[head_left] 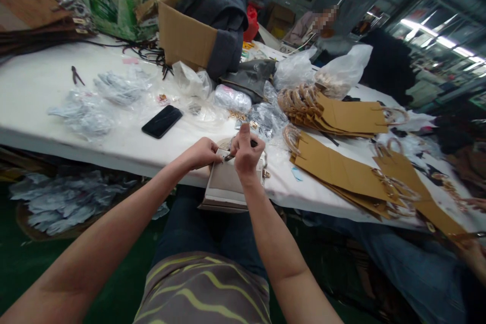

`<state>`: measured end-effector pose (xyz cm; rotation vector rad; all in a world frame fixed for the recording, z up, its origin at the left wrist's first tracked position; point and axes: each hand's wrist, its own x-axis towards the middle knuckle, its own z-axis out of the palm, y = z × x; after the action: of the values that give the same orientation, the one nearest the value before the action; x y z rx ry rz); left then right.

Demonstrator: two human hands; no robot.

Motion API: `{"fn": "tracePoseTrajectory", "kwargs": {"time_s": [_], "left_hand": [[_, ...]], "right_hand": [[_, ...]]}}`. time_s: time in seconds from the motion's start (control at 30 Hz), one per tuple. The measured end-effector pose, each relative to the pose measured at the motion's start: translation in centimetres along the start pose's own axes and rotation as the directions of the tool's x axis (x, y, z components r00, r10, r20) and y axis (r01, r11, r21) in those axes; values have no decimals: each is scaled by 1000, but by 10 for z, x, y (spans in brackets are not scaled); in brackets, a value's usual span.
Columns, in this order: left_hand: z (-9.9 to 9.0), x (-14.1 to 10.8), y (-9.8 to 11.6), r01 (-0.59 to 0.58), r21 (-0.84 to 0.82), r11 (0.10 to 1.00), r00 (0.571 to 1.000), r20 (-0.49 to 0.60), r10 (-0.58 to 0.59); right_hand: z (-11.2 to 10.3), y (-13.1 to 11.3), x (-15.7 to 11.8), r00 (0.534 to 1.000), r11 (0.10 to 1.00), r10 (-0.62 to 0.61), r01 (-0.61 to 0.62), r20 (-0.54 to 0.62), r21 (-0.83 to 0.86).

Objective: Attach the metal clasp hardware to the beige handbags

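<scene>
My right hand [247, 151] is closed in a fist with the thumb on top. It grips a small tool [229, 157] with a dark handle and a thin metal tip, which points left toward my other hand. My left hand [205, 153] pinches at the upper left corner of a shallow pale box [225, 178]. What lies between those fingers is too small to make out. The box juts over the table's front edge above my lap. Behind my hands a pale cord is partly hidden, and a brass-coloured clasp [266, 174] sits at the box's right side.
A black phone [162, 121] and plastic-wrapped bundles [85, 114] lie to the left, with pliers [77, 76] farther back. A cardboard box [187, 35] holds dark cloth. Tan bag pieces with handles [337, 169] are stacked at right, near another person's hand [473, 253].
</scene>
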<state>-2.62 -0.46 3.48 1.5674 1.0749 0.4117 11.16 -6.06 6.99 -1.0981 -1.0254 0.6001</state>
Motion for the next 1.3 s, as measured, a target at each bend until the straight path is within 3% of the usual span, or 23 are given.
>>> {"fn": "tracePoseTrajectory", "kwargs": {"time_s": [0.17, 0.4, 0.63, 0.9, 1.07, 1.3], "left_hand": [[0, -3, 2, -4, 27, 1000, 1000, -24, 5], [2, -8, 1, -24, -84, 996, 1000, -20, 22], [5, -16, 1, -53, -193, 980, 998, -45, 45], [5, -15, -12, -65, -255, 965, 998, -22, 62], [5, -10, -18, -48, -252, 966, 998, 15, 53], [11, -2, -21, -119, -133, 984, 991, -71, 111]], "right_hand": [[-2, 3, -5, 1000, 999, -3, 4, 14, -32], [3, 4, -11, 996, 995, -82, 85, 45, -60], [2, -5, -13, 1000, 999, 7, -6, 21, -45], [3, -1, -12, 999, 995, -3, 9, 55, -99], [7, 4, -12, 1000, 997, 12, -11, 19, -78], [11, 3, -19, 1000, 992, 2, 1, 17, -128]]}}
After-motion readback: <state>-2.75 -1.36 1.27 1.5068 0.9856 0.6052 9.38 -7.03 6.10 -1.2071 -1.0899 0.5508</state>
